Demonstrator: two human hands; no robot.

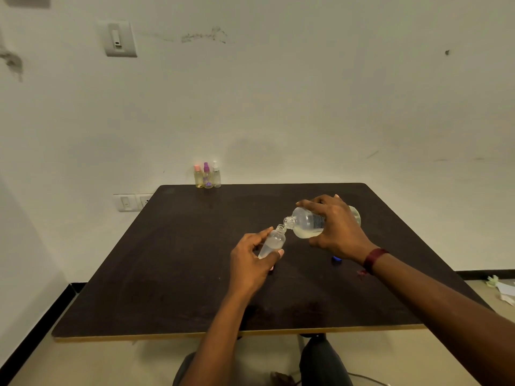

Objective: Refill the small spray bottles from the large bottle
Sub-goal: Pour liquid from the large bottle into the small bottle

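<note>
My right hand [338, 232] grips the large clear bottle [306, 222], tipped almost flat with its open neck pointing left and liquid pooled along its lower side. Its mouth touches the open top of a small clear spray bottle [274, 240], which my left hand [250, 263] holds tilted above the dark table [181, 260]. The small bottle has some liquid in its lower part. A blue cap [336, 258] lies on the table under my right wrist. A pinkish piece shows just below my left thumb, mostly hidden.
Three small spray bottles stand together at the table's far edge against the wall: a pink-capped one [198, 176], a purple-capped one [207, 176] and a white-capped one [216, 175]. My knees show below the near table edge. Paper scraps [501, 288] lie on the floor at right.
</note>
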